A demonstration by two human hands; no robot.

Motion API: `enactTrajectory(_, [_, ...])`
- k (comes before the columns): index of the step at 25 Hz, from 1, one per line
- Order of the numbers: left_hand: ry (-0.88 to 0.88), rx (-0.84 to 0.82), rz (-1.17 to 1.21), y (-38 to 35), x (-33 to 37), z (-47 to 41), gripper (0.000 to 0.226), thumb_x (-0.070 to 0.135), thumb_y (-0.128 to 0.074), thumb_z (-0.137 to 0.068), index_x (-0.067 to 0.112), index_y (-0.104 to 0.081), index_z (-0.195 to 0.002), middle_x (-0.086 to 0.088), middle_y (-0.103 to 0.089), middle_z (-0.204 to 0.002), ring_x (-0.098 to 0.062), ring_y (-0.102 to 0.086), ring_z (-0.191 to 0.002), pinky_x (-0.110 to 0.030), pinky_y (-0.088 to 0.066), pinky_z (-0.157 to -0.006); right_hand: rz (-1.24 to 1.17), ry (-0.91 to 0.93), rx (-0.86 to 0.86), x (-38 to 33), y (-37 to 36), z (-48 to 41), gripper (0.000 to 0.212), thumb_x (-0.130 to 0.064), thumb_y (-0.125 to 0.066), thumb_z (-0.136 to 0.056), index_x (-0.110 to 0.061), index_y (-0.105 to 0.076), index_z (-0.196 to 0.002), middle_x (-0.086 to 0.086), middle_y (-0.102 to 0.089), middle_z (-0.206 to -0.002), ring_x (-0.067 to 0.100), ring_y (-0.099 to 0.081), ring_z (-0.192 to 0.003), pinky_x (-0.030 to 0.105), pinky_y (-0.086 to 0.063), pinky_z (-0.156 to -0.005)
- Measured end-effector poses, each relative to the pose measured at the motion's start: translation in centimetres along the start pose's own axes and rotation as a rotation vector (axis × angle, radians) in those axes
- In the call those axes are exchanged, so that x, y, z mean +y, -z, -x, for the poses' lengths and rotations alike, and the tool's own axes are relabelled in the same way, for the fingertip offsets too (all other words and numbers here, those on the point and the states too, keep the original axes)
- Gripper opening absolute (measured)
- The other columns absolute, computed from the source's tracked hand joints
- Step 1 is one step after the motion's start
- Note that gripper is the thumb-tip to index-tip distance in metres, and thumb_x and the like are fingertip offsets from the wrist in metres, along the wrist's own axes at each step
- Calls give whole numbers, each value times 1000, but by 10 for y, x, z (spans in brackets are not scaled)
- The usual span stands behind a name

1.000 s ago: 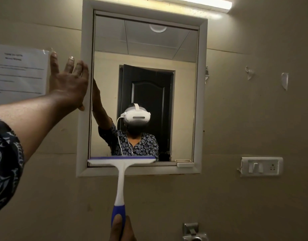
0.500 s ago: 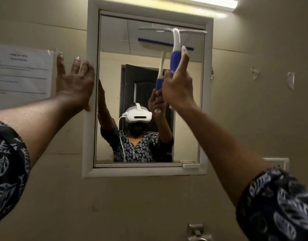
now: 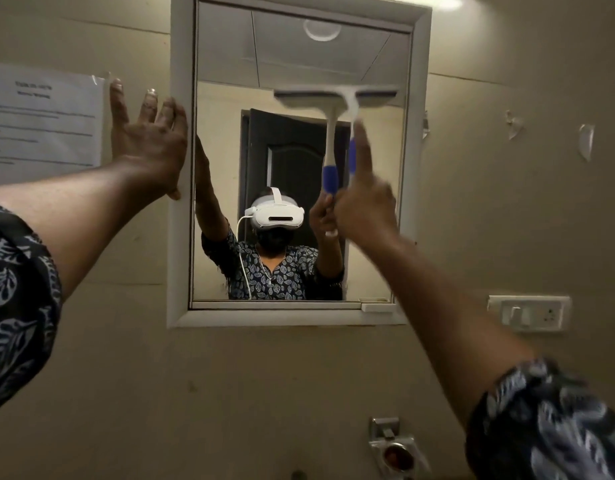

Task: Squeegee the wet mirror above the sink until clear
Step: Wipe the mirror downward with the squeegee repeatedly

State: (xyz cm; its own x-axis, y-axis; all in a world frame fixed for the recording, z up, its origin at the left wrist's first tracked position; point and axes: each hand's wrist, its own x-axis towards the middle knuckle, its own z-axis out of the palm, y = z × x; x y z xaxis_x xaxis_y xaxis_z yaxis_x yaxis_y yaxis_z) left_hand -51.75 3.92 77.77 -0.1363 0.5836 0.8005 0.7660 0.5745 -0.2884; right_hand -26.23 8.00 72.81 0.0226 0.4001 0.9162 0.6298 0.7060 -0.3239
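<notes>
The mirror (image 3: pixel 230 140) hangs on the wall in a white frame (image 3: pixel 181 237). My left hand (image 3: pixel 148 140) rests flat with spread fingers against the frame's left side. My right hand (image 3: pixel 365 206) grips the blue and white handle of the squeegee (image 3: pixel 351 98). Its blade lies across the right half of the glass, about a third of the way down, blurred by motion. The mirror doubles the squeegee and shows the person wearing a white headset.
A printed paper notice (image 3: pixel 39 116) is stuck to the wall at the left. A white switch and socket plate (image 3: pixel 529 313) sits at the right. A metal wall fitting (image 3: pixel 392 445) is below the mirror. Scraps of tape (image 3: pixel 585 140) cling to the wall.
The squeegee went from the mirror's bottom left edge up to the top right, and is now sliding down the right half. My left hand stayed on the frame.
</notes>
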Motion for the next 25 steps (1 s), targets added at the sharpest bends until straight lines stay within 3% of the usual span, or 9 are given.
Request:
enactTrajectory(5, [26,-36,68,1,5,-2,120,37,-81,-67,5,-1,-152,-14,-4,-159,-32,-1,-147,-59,6,-112,91,-171,-243,44,-24,184,84,-8,-40,-94,-52,17,-138,0,-56,-102,2,-45,-52,11,-34,-43])
enactTrajectory(7, [36,-57,83,1,8,-3,122,36,-81,-67,5,0,-152,-14,-2,-159,-32,0,-147,-60,4,-112,97,-230,-293,46,-29,231,102,0,-59,-84,-48,15,-137,8,-61,-95,2,-49,-51,7,-34,-45])
enactTrajectory(9, [40,-69,91,1,8,-4,123,36,-82,-66,5,2,-152,-14,-1,-159,-32,0,-147,-60,4,-112,53,-129,-270,55,-34,253,108,6,-81,-61,-27,-8,-133,20,-66,-78,17,-62,-51,17,-49,-46])
enactTrajectory(10, [41,-72,90,1,7,-4,125,38,-82,-66,5,2,-151,-14,0,-159,-32,0,-147,-61,4,-112,44,-137,-232,52,-32,252,107,3,-80,-65,-34,-3,-130,23,-66,-83,21,-66,-62,20,-53,-56])
enactTrajectory(12, [37,-75,86,1,7,-3,128,40,-82,-64,6,4,-151,-13,1,-160,-32,0,-147,-61,4,-112,51,-290,-400,42,-24,244,99,-15,-56,-90,-65,28,-105,16,-59,-108,19,-60,-87,15,-46,-80])
enactTrajectory(14, [38,-67,77,-1,7,-2,131,42,-83,-62,5,6,-151,-13,1,-159,-32,-1,-147,-61,3,-112,50,-340,-457,35,-19,239,94,-22,-46,-95,-73,33,-98,5,-56,-109,9,-54,-87,7,-40,-81])
enactTrajectory(17, [37,-45,45,-2,8,-1,132,44,-83,-60,3,4,-151,-15,-1,-159,-32,-1,-147,-60,2,-113,-33,-222,-264,24,-13,204,82,-15,-48,-93,-37,13,-144,-4,-54,-83,3,-52,-62,16,-51,-64])
enactTrajectory(19, [37,-38,40,-2,7,-1,133,45,-83,-60,3,3,-151,-14,-1,-159,-31,-1,-147,-60,1,-113,-33,-45,-86,15,-11,156,76,-13,-50,-93,-35,-1,-146,-7,-48,-73,0,-45,-51,12,-45,-49])
enactTrajectory(25, [48,-53,55,-3,7,-2,133,44,-83,-60,5,6,-151,-12,2,-160,-31,1,-148,-60,3,-112,-6,129,125,-29,20,-18,57,-26,-44,-97,-24,-16,-147,-12,-41,-69,3,-49,-50,10,-38,-44])
